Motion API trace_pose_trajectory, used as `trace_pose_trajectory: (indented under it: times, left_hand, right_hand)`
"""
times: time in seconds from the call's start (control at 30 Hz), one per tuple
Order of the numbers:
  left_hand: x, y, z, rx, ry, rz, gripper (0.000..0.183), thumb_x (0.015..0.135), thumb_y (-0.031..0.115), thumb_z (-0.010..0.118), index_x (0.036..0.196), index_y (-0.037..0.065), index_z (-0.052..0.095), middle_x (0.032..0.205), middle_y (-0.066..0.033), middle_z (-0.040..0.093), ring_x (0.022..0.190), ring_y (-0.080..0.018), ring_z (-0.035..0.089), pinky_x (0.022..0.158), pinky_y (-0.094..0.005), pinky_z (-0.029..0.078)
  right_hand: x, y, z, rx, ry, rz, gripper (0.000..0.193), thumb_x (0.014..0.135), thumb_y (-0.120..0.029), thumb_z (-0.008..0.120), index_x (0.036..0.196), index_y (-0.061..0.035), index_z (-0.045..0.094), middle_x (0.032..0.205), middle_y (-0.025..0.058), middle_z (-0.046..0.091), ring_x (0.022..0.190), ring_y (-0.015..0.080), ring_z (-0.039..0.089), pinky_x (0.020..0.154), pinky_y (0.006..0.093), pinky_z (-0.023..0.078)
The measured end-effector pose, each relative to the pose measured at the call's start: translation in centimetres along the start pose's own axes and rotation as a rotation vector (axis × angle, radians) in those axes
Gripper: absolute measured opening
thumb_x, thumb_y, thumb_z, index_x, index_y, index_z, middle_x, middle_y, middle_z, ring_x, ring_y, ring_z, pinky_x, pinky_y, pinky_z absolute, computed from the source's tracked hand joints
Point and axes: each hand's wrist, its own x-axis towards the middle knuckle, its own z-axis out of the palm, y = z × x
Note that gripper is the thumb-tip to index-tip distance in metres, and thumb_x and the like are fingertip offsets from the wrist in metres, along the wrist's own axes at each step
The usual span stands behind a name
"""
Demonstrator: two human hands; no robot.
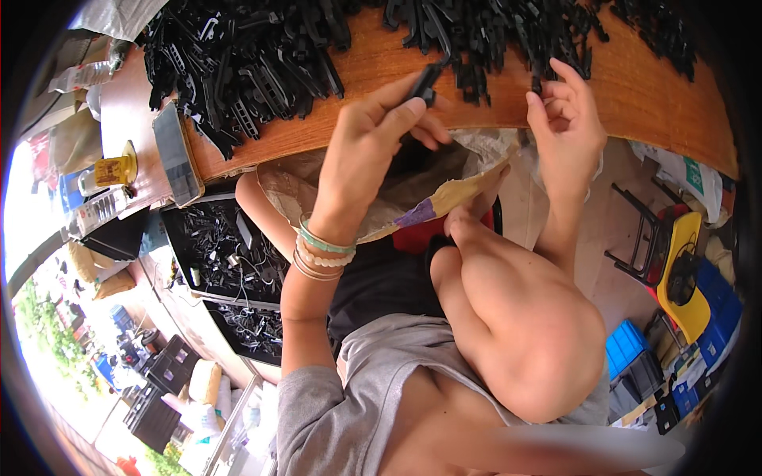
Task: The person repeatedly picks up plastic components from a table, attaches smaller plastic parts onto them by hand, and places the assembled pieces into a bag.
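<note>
My left hand (373, 139) pinches a slim black plastic part (427, 86) between thumb and fingers, above the mouth of a crumpled brown-yellow bag (278, 186). The bag sits against the table edge over my lap, and its inside is dark. My right hand (565, 127) is raised at the table edge, thumb and forefinger apart, other fingers curled. Its fingertips are close to the front of a pile of black plastic parts (492, 40); whether they touch a part is hard to make out. Another large pile of black parts (246, 55) covers the table's left side.
The wooden table (635, 103) curves across the top. Below its left end stand black trays (226, 250) of small parts and wires. A yellow folding chair (684, 278) and blue bins (625, 349) are at the right. My bent knee (548, 357) rises beneath my right arm.
</note>
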Motion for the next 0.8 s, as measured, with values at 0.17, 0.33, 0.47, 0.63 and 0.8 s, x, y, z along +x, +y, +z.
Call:
trace_pose_trajectory:
  times: [0.17,0.33,0.47,0.63,0.8]
  left_hand:
    - [-0.5,0.1,1.1,-0.249,-0.114,-0.100,0.036,0.099,0.014,0.045,0.122,-0.013,0.049,0.102,-0.0231,0.064,0.077,-0.0250,0.067,0.066,-0.0299,0.055]
    - [-0.9,0.9,1.2,-0.219,-0.156,-0.109,0.035,0.099,0.015,0.044,0.117,-0.014,0.051,0.095,-0.0213,0.066,0.072,-0.0249,0.068,0.064,-0.0295,0.056]
    - [-1.8,1.3,1.7,0.016,-0.134,0.003,0.031,0.095,0.010,0.053,0.115,-0.013,0.054,0.090,-0.0169,0.067,0.076,-0.0207,0.068,0.067,-0.0283,0.056]
    - [-2.1,0.8,2.1,0.387,-0.032,0.243,0.032,0.086,0.003,0.063,0.115,-0.010,0.057,0.086,-0.0127,0.070,0.079,-0.0143,0.068,0.070,-0.0248,0.055]
    - [-2.2,1.0,2.1,0.565,0.014,0.327,0.033,0.081,0.003,0.065,0.113,-0.006,0.059,0.085,-0.0106,0.071,0.079,-0.0143,0.069,0.069,-0.0257,0.053]
  right_hand:
    - [-0.4,-1.6,-1.0,0.663,-0.287,0.102,0.028,0.085,0.002,0.060,0.113,0.0018,0.058,0.092,0.0104,0.065,0.069,0.0062,0.059,0.062,0.0202,0.050]
    - [-1.2,-1.0,0.1,0.872,-0.549,0.097,0.019,0.084,0.007,0.061,0.103,0.0058,0.061,0.099,0.0145,0.064,0.081,0.0162,0.065,0.070,0.0247,0.056]
    - [-1.4,-1.0,0.6,0.748,-0.407,-0.072,0.015,0.081,0.010,0.063,0.096,0.0074,0.064,0.098,0.0133,0.061,0.083,0.0160,0.063,0.070,0.0250,0.056]
    - [-1.7,-1.2,1.0,0.798,-0.350,-0.072,0.016,0.079,0.010,0.066,0.094,0.0057,0.065,0.098,0.0120,0.060,0.085,0.0160,0.061,0.070,0.0242,0.054]
    - [-1.0,-0.7,1.0,0.597,-0.301,-0.348,0.019,0.075,0.002,0.072,0.093,-0.0018,0.069,0.100,0.0093,0.057,0.088,0.0151,0.057,0.069,0.0243,0.046]
